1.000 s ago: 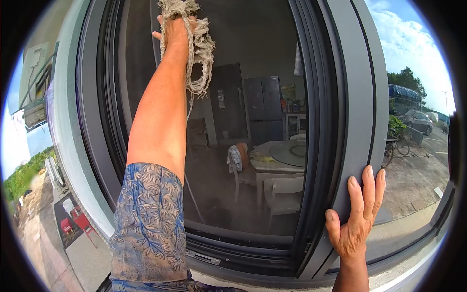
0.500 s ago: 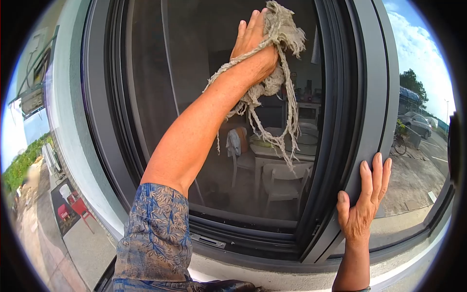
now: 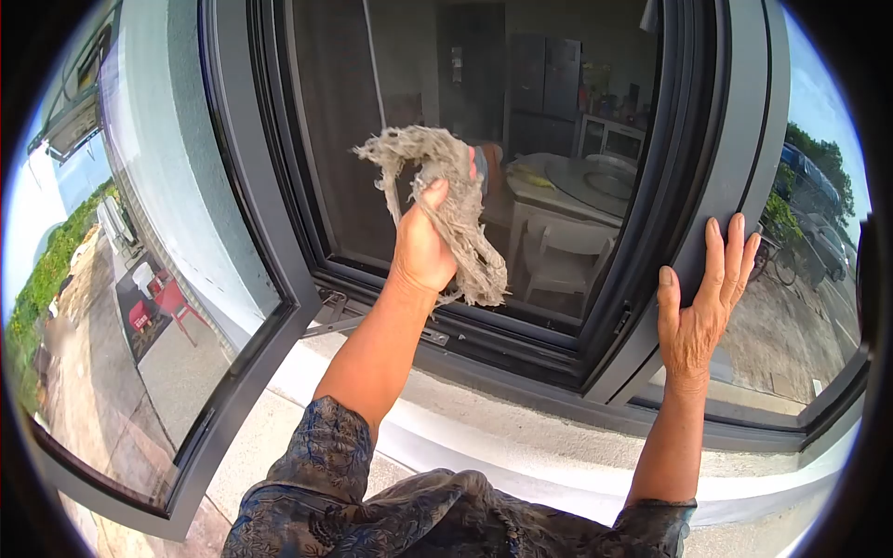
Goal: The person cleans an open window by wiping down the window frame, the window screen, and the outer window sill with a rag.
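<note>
In my left hand (image 3: pixel 426 244) is a frayed, grey-beige rag (image 3: pixel 458 209), bunched up with loose stringy ends. The hand is closed around it, just in front of the dark window pane (image 3: pixel 419 84). Some of the fingers are hidden behind the cloth. My right hand (image 3: pixel 699 321) lies flat against the grey window frame (image 3: pixel 721 177) on the right, fingers stretched upward and thumb apart, with nothing in it.
An open glass sash (image 3: pixel 251 372) swings out on the left, held by a metal stay arm (image 3: pixel 337 325). Below runs a pale sill (image 3: pixel 484 395). Behind the pane stand a table (image 3: pixel 549 192) and a white chair (image 3: pixel 566 251).
My left hand has come down from high on the pane with the rag. More of the open sash and the sill shows now. My right hand stays on the frame.
</note>
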Demonstrator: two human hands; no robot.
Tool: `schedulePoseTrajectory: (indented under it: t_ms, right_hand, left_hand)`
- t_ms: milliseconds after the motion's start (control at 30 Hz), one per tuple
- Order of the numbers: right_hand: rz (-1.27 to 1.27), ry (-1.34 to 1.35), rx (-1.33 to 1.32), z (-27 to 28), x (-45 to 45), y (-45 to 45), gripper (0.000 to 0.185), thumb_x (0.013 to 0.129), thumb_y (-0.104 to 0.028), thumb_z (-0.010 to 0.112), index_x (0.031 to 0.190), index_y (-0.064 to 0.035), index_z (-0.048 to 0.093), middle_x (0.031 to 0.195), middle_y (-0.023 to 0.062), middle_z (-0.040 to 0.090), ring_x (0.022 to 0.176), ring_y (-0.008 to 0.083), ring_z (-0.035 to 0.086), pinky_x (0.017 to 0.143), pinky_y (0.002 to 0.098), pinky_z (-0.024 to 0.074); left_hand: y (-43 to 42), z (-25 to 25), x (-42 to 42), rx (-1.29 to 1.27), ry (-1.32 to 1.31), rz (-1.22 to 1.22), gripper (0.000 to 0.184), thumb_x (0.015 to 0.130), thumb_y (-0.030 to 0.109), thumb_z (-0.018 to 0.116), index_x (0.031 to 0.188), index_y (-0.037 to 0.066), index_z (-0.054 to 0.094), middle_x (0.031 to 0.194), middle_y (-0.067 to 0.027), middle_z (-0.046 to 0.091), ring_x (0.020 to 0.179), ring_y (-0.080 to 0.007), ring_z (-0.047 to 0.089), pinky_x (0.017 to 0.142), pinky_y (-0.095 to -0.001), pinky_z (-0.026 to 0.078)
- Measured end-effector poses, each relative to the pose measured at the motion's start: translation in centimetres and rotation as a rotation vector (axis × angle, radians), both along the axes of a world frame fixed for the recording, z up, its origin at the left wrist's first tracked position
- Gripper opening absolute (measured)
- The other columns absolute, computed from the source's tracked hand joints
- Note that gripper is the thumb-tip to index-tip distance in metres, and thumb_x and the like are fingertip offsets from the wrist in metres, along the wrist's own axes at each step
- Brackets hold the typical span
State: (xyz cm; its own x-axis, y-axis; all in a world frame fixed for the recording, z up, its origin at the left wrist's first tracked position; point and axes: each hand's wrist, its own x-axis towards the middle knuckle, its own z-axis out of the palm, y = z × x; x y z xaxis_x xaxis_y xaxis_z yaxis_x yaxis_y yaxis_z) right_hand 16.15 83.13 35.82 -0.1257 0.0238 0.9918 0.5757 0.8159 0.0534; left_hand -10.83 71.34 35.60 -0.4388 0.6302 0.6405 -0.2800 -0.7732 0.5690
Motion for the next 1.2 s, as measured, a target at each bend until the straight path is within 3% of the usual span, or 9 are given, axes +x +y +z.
schedulePoseTrajectory:
  t_ms: [167, 433, 500, 567, 633, 733, 833, 933, 1200]
  right_hand:
    - [0.275, -0.01, -0.25, -5.1, 0.3, -5.0, 0.056, 0.088, -0.035, 0.056, 0.133, -0.0052, 0.042, 0.143, 0.0182, 0.035, 0.136, 0.0395, 0.023, 0.11, 0.0505, 0.0199]
    - [0.508, -0.241, -0.473, -11.2, 0.3, -11.3, 0.041, 0.082, -0.018, 0.06, 0.119, -0.0024, 0.055, 0.128, 0.017, 0.052, 0.126, 0.0353, 0.042, 0.107, 0.0527, 0.0253]
    - [0.551, -0.28, -0.584, -11.7, -0.1, -12.8, 0.038, 0.082, -0.014, 0.06, 0.118, -0.002, 0.056, 0.122, 0.0158, 0.056, 0.12, 0.035, 0.049, 0.106, 0.0504, 0.0289]
    - [0.678, -0.167, -0.776, -12.6, -1.0, -14.6, 0.039, 0.083, -0.016, 0.061, 0.119, -0.0011, 0.055, 0.118, 0.0171, 0.059, 0.115, 0.0347, 0.053, 0.102, 0.0463, 0.0352]
    - [0.813, -0.028, -1.03, -14.0, -2.0, -16.0, 0.043, 0.084, -0.014, 0.062, 0.123, 0.0004, 0.052, 0.112, 0.0182, 0.06, 0.104, 0.0263, 0.059, 0.09, 0.0368, 0.0452]
    - [0.934, 0.077, -1.317, -17.0, -2.7, -17.6, 0.044, 0.085, -0.014, 0.064, 0.124, 0.0008, 0.05, 0.109, 0.0112, 0.061, 0.1, 0.0182, 0.058, 0.088, 0.0317, 0.0449]
    - [0.998, 0.177, -1.437, -18.9, -2.6, -18.9, 0.036, 0.086, -0.015, 0.065, 0.117, -0.0013, 0.054, 0.108, 0.0049, 0.061, 0.097, 0.0124, 0.055, 0.087, 0.027, 0.0433]
    - [1.313, 0.436, -1.677, -19.2, -1.7, -19.3, 0.014, 0.087, 0.0, 0.058, 0.1, -0.0053, 0.058, 0.102, 0.0015, 0.062, 0.094, 0.0101, 0.057, 0.086, 0.0252, 0.0428]
    - [1.389, 0.649, -1.913, -17.2, 2.0, -16.8, 0.006, 0.087, -0.008, 0.06, 0.087, -0.0138, 0.059, 0.088, -0.0021, 0.064, 0.082, 0.0085, 0.06, 0.071, 0.0265, 0.0482]
  left_hand:
    - [-2.3, -2.0, 2.3, 0.127, -0.314, -0.348, 0.056, 0.093, 0.031, 0.041, 0.138, 0.0, 0.032, 0.148, -0.0188, 0.026, 0.14, -0.0296, 0.019, 0.115, -0.047, 0.014]
    - [-5.8, -5.7, 6.6, 0.147, -0.515, -0.659, 0.061, 0.094, 0.036, 0.036, 0.142, -0.001, 0.026, 0.15, -0.0195, 0.02, 0.141, -0.0318, 0.013, 0.115, -0.0501, 0.01]
    - [-7.0, -7.0, 7.6, 0.099, -0.519, -0.686, 0.061, 0.094, 0.037, 0.036, 0.142, 0.0, 0.027, 0.149, -0.0201, 0.021, 0.141, -0.0309, 0.014, 0.115, -0.0497, 0.012]
    - [-8.8, -7.9, 9.1, -0.251, -0.303, -0.459, 0.051, 0.096, 0.031, 0.034, 0.138, 0.001, 0.035, 0.145, -0.0171, 0.033, 0.135, -0.0266, 0.032, 0.109, -0.0441, 0.03]
    - [-10.3, -9.3, 10.4, -0.351, -0.256, -0.518, 0.047, 0.096, 0.027, 0.037, 0.136, 0.002, 0.038, 0.142, -0.016, 0.038, 0.123, -0.0221, 0.046, 0.1, -0.0381, 0.042]
    - [-11.9, -12.4, 11.8, -0.509, -0.157, -0.494, 0.041, 0.094, 0.023, 0.046, 0.13, 0.002, 0.047, 0.13, -0.0131, 0.051, 0.108, -0.0178, 0.056, 0.091, -0.0338, 0.047]
    - [-13.0, -15.8, 11.3, -0.694, -0.171, -0.462, 0.034, 0.092, 0.018, 0.053, 0.122, 0.001, 0.054, 0.116, -0.0084, 0.06, 0.104, -0.0152, 0.057, 0.088, -0.0308, 0.047]
    - [-14.0, -17.1, 11.6, -0.729, -0.104, -0.425, 0.03, 0.091, 0.016, 0.056, 0.117, 0.001, 0.058, 0.109, -0.0059, 0.063, 0.103, -0.0146, 0.057, 0.088, -0.0305, 0.046]
    - [-14.3, -18.1, 13.8, -0.677, -0.245, -0.52, 0.04, 0.093, 0.023, 0.051, 0.126, -0.001, 0.048, 0.117, -0.0119, 0.059, 0.107, -0.0217, 0.058, 0.09, -0.0373, 0.046]
